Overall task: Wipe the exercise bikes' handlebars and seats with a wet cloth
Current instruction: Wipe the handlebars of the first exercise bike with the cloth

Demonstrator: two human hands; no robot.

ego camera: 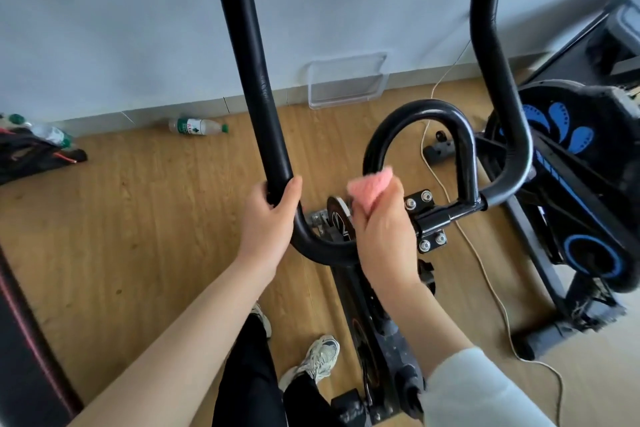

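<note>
The black handlebar (254,80) of an exercise bike fills the middle of the view, with a left upright bar, a centre loop (420,111) and a right bar (498,55). My left hand (268,218) grips the left bar at its lower bend. My right hand (381,232) holds a pink cloth (370,187) wrapped round the handlebar at the left foot of the centre loop. The bike's seat is not in view.
A second bike (568,184) with blue patterns stands at the right, a cord (485,274) trailing on the wooden floor. A plastic bottle (197,126) and a clear tray (346,81) lie by the wall. A dark bag (31,154) sits far left. My shoes (320,357) are below.
</note>
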